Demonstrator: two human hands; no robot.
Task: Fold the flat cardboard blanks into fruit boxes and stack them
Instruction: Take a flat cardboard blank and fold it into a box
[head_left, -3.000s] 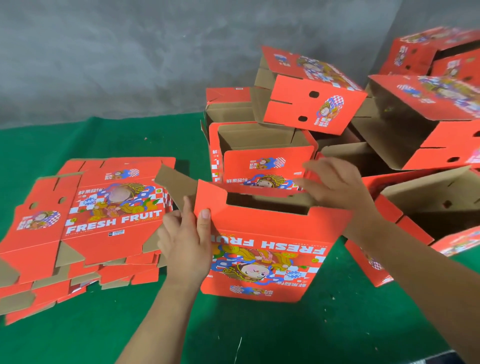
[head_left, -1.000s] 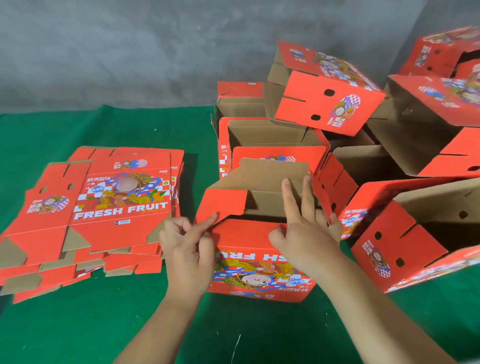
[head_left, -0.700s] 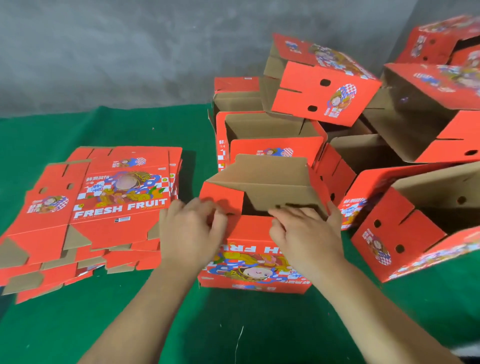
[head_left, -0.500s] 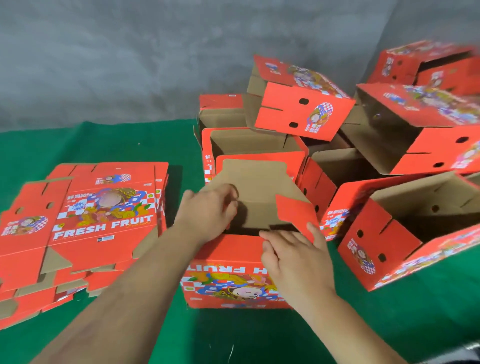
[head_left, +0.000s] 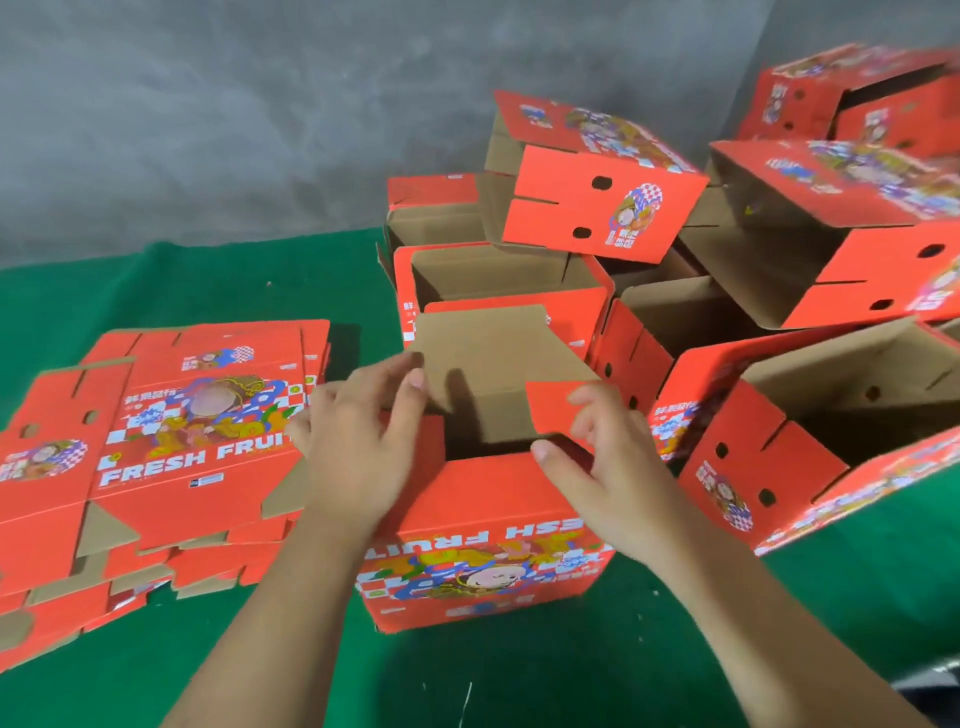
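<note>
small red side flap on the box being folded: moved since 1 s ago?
Yes. The small red side flap under the right hand has swung from the box's left side to its right, away from the stack of flat red cardboard blanks.

The heap of folded boxes (head_left: 857, 218) is blurred and cut off at the right edge.

Standing upright mid-cloth: half-folded red box (head_left: 483, 545), print upside down, brown flaps gaping. Lying stacked at left: flat blanks (head_left: 156, 457). Piling up, tilting, behind and right: finished boxes (head_left: 597, 208).
</note>
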